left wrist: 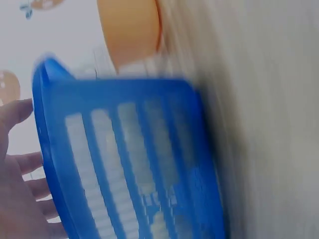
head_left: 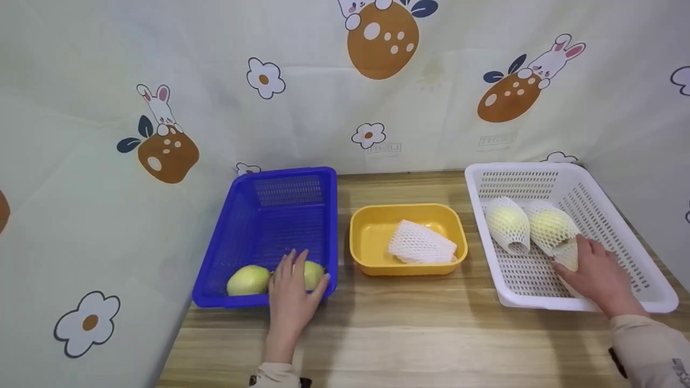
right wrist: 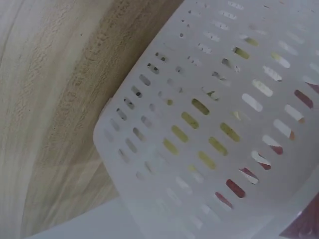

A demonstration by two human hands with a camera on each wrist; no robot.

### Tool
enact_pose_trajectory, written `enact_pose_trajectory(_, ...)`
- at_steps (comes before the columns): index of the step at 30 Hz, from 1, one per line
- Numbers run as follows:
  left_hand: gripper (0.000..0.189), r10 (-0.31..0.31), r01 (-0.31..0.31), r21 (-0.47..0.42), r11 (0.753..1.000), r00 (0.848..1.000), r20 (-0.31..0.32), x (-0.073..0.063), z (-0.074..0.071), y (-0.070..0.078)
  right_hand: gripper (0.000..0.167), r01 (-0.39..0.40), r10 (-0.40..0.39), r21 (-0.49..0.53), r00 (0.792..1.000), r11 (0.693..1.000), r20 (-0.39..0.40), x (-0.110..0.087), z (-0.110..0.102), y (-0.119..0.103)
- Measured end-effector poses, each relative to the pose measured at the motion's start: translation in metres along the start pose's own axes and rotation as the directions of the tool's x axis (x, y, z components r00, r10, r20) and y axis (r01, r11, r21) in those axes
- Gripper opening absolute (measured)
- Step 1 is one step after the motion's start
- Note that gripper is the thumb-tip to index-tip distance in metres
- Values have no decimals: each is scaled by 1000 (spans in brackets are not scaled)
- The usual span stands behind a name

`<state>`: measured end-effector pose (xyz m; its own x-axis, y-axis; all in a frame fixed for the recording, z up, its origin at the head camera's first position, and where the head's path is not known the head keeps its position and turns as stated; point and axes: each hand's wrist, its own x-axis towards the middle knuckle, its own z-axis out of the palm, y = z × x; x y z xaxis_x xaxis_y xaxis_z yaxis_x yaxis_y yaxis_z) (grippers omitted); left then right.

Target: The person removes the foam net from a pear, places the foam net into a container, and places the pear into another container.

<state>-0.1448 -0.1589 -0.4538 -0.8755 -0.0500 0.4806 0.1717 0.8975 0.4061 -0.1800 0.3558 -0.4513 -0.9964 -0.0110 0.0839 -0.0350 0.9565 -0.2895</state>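
In the head view my left hand (head_left: pixel 291 291) reaches over the near rim of a blue basket (head_left: pixel 215 253), its fingers extended above a yellow-green pear (head_left: pixel 314 275). Another pear (head_left: pixel 248 280) lies just left of it. The left wrist view shows the fingers (left wrist: pixel 37 188) spread beyond the basket wall. At the white basket (head_left: pixel 512 299), my right hand (head_left: pixel 601 275) grips a pear in a white foam net (head_left: pixel 568 260), partly hidden by the hand. Two more netted pears (head_left: pixel 508 222) sit behind it. Through the slots in the right wrist view, yellow fruit (right wrist: pixel 189 121) shows.
A yellow tub (head_left: pixel 372 264) between the baskets holds white foam net sleeves (head_left: pixel 420 243). All three containers stand on a wood-grain table (head_left: pixel 399 334). A printed cloth (head_left: pixel 307 124) hangs behind and along the sides.
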Motion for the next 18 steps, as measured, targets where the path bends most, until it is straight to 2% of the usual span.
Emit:
enact_pose_trajectory(4,61,42,-42,-5,999,999,22,-9,10,15,97,-51,51,-4,996,999,77,1,2,9)
enact_pose_trajectory(9,63,24,-31,63,998,995,98,-15,17,21,98,-101,101,-8,984,995,146,3,3,13)
enact_pose_trajectory(12,64,20,-33,108,994,993,118,-16,19,21,99,-98,100,-19,984,995,149,4,4,13)
enact_pose_trajectory(18,66,40,-59,157,986,992,120,-17,20,22,101,-54,61,-50,987,997,148,6,6,9)
